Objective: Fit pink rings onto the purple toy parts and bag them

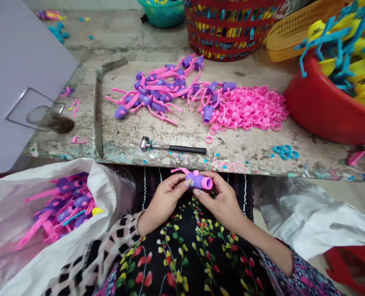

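Above my lap, just off the bench's front edge, I hold a purple plastic toy part [197,181] with pink arms and a pink ring on its right end. My left hand [168,193] grips its left side between thumb and fingers. On the ringed end, my right hand [219,196] closes from the right, with its thumb below the part. A small hammer [182,149] with a black handle lies on the bench in front of my hands. Beyond it are a heap of purple and pink toy parts [157,92] and a pile of pink rings [252,109].
On the wooden bench [123,139] are a bent metal bar [98,111], a glass [51,119] and blue rings [285,152]. A red tub [321,107] and red basket [228,31] stand behind. At left, a white sack [105,185] holds similar parts.
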The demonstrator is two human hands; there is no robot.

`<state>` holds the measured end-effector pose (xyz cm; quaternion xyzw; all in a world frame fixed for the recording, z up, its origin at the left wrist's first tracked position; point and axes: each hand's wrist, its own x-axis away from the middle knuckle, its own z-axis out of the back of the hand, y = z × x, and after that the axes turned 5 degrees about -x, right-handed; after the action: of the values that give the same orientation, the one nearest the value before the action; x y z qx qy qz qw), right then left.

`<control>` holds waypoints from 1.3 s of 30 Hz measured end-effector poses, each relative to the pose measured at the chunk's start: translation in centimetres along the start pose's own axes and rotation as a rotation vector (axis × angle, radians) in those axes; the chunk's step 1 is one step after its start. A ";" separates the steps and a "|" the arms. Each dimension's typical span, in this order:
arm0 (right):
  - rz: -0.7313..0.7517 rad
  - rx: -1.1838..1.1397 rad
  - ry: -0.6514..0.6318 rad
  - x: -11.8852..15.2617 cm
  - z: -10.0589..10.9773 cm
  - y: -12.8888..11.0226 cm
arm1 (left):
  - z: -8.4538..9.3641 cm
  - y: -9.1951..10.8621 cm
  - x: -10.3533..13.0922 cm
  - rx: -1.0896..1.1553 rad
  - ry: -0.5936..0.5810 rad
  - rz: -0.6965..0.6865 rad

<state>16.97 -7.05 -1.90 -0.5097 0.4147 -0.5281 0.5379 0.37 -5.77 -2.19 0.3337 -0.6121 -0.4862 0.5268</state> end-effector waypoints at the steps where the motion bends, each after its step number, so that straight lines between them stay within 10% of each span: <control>1: -0.008 -0.007 -0.006 0.0 0.0 -0.1 | 0.0 0.0 0.0 0.009 0.000 0.003; 16: -0.367 -0.751 0.056 -2.0 -0.4 -0.5 | -0.3 0.3 0.3 -0.183 0.004 -0.110; 39: -0.575 -0.956 0.064 -3.6 -1.0 -1.4 | -0.6 0.8 0.8 -0.712 0.156 -0.315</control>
<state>15.47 -3.52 -0.93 -0.7732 0.4684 -0.4219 0.0687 0.87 -6.39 -1.25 0.2559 -0.3045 -0.7162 0.5735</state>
